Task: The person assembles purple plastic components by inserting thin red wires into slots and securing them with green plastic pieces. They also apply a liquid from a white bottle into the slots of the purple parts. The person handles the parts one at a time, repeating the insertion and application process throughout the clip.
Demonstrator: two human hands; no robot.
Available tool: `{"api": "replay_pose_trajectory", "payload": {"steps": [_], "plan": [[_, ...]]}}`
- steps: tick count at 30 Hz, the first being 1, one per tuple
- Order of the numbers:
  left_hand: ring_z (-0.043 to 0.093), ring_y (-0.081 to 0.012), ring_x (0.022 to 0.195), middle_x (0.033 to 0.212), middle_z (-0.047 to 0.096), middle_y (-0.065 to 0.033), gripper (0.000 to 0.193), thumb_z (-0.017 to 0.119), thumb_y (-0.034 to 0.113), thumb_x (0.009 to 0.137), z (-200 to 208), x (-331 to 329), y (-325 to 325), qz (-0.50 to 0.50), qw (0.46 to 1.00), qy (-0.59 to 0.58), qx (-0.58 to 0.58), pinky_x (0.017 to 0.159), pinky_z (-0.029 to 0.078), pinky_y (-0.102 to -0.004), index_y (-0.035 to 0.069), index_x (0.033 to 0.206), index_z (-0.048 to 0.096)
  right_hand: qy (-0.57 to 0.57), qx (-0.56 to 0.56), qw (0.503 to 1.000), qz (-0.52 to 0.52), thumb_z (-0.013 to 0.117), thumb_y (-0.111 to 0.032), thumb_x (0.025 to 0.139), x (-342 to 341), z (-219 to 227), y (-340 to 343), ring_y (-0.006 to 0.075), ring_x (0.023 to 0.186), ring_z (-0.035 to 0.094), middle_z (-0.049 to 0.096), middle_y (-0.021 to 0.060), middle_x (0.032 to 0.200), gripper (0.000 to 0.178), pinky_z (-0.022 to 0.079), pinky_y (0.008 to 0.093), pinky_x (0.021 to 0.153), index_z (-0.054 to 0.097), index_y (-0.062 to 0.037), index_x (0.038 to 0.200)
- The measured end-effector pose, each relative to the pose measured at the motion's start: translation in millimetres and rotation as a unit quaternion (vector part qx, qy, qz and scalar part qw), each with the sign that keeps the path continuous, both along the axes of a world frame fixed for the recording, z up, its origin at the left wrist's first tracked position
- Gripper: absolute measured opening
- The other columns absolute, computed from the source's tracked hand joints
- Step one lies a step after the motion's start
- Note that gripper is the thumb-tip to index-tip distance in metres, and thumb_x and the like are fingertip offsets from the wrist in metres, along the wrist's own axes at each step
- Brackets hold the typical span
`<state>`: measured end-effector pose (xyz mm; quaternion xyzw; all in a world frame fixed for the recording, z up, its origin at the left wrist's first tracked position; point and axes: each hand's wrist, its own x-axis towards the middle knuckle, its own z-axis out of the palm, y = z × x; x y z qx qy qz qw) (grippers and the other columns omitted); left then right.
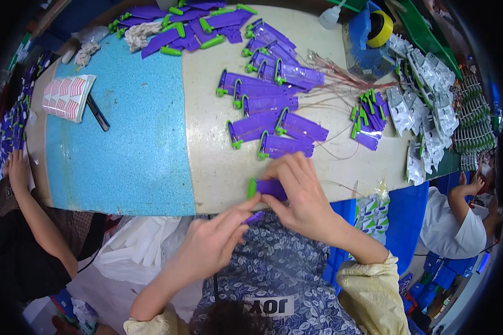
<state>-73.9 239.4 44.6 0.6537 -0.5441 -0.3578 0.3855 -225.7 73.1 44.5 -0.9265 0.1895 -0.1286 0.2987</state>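
Near the table's front edge, my right hand (299,192) grips a flat purple plastic part (273,188) with a green end piece (252,188). The fingertips of my left hand (212,240) meet at the lower end of that green piece. Another small purple piece (254,218) pokes out by the curled fingers of my left hand, mostly hidden. Just beyond my hands lie several purple parts (268,104) with green hooked ends, laid out in overlapping rows. Thin reddish wires (341,75) trail from them toward the right.
A pile of purple and green parts (193,28) covers the far edge. White plastic housings (425,106) crowd the right side, near a yellow tape roll (379,29). On the blue mat (134,145) lie a patterned packet (68,97) and a black pen-like tool (98,113). Other people sit at both sides.
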Motion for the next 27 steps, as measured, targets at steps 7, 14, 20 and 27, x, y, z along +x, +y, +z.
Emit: {"api": "replay_pose_trajectory", "payload": {"steps": [7,14,20,27], "plan": [[0.067,-0.0282,0.053,0.067,0.066,-0.0123,0.023,0.066,0.012,0.097,21.7,-12.8,-36.4,0.096,0.993,0.072,-0.009,0.048,0.048,-0.0381,0.003,0.117,0.063,-0.151,0.453,0.873,-0.098,0.079,0.005,0.08,-10.0,19.4,-4.1,0.0113,0.089,0.061,0.064,0.0049,0.095,0.035,0.049,0.0293,0.081,0.05,-0.0041,0.098],[0.069,-0.0142,0.06,0.07,0.069,-0.0095,0.022,0.07,0.008,0.094,21.3,-37.5,-54.9,0.114,0.99,0.001,-0.088,0.055,0.049,-0.0272,-0.003,0.113,0.067,-0.122,0.396,0.893,-0.173,0.083,0.0,0.079,-32.4,17.2,-4.2,0.0109,0.093,0.065,0.068,0.0074,0.097,0.03,0.051,0.0281,0.083,0.06,-0.0016,0.099],[0.074,-0.0163,0.07,0.074,0.071,-0.0123,0.027,0.068,0.01,0.095,18.5,-27.2,-54.8,0.036,0.991,0.125,0.012,0.06,0.054,-0.0293,-0.004,0.118,0.065,0.014,0.302,0.934,-0.189,0.08,-0.003,0.083,-60.9,36.8,-29.1,0.0123,0.065,0.068,0.072,0.0064,0.074,0.017,0.052,0.0276,0.058,0.07,0.0033,0.095],[0.066,-0.0147,0.058,0.081,0.074,-0.0117,0.026,0.066,0.02,0.1,24.5,-28.3,-75.5,0.019,0.93,0.339,0.139,0.053,0.05,-0.0294,-0.001,0.114,0.069,-0.041,0.285,0.94,-0.183,0.082,0.001,0.076,-61.4,70.4,-28.5,0.0148,0.07,0.068,0.07,0.0078,0.079,0.024,0.053,0.0276,0.064,0.073,0.0015,0.098]]}}
